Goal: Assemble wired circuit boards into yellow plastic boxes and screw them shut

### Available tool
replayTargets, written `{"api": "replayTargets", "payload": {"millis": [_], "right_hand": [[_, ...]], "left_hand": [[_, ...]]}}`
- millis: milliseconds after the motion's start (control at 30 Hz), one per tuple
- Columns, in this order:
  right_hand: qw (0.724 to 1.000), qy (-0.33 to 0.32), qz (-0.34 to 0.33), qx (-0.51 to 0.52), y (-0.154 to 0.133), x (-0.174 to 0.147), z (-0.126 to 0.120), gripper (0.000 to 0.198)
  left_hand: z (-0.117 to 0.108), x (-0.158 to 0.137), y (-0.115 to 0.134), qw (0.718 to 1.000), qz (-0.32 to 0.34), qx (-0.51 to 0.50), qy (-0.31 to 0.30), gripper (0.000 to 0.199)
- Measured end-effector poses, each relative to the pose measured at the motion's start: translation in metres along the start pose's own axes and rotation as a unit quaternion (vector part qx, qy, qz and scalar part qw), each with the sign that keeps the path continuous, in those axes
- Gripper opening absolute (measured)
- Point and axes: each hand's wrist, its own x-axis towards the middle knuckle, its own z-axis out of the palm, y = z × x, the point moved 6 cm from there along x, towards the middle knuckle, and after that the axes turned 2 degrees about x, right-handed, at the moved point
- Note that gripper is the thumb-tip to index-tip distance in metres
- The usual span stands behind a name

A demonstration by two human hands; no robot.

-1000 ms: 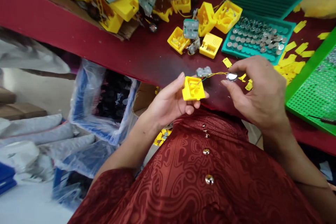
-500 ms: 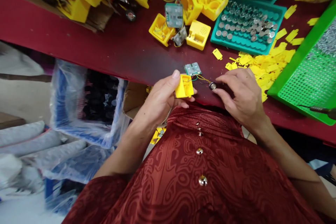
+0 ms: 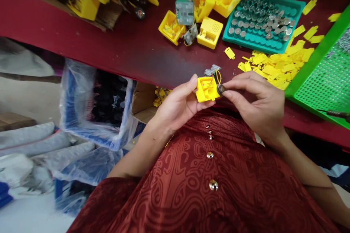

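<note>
Matt yellow plastic casing (image 3: 206,89), shiny metal disc (image 3: 220,89)

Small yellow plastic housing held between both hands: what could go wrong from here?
The thin yellow wires loop from the small yellow plastic housing to a grey circuit board and could snag or tear. The round metal disc sits pinched only at the right hand's fingertips beyond the dark red table's edge; it might slip. The left hand grips the housing lightly.

The held casing (image 3: 206,89) is bright yellow, its wires (image 3: 218,76) yellow too; the surface (image 3: 109,43) is dark red (the dress (image 3: 207,189) likewise, swirl-patterned); the battery tray (image 3: 262,25) is teal, the mesh basket (image 3: 322,83) green.
</note>
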Motion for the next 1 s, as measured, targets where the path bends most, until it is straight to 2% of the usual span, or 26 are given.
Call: {"api": "replayTargets", "payload": {"millis": [167,367,567,733,800,867,1000], "right_hand": [[0.997,0.003,-0.069,-0.016,-0.008,-0.004,0.007,0.009],[0.996,-0.009,-0.070,-0.063,-0.003,-0.006,0.009,0.011],[0.989,-0.029,-0.110,-0.094,-0.012,-0.005,0.007,0.012],[0.970,-0.071,-0.108,-0.204,-0.016,-0.007,0.011,0.034],[0.962,-0.069,-0.119,-0.237,-0.018,-0.008,0.011,0.036],[0.959,-0.060,-0.129,-0.244,-0.019,-0.008,0.010,0.033],[0.978,-0.047,-0.099,-0.179,-0.018,-0.007,0.001,0.019]], "left_hand": [[0.003,0.001,-0.004,0.999,0.030,0.000,-0.017,0.036],[0.006,-0.004,-0.002,0.998,0.059,0.014,-0.036,0.032],[0.012,-0.008,-0.005,0.995,0.079,0.026,-0.047,0.034],[0.016,-0.010,-0.005,0.985,0.125,0.110,-0.050,0.041],[0.019,-0.009,-0.003,0.982,0.134,0.123,-0.053,0.040],[0.021,-0.007,-0.003,0.986,0.123,0.101,-0.049,0.036],[0.023,0.000,-0.006,0.996,0.058,0.045,-0.048,0.033]]}}
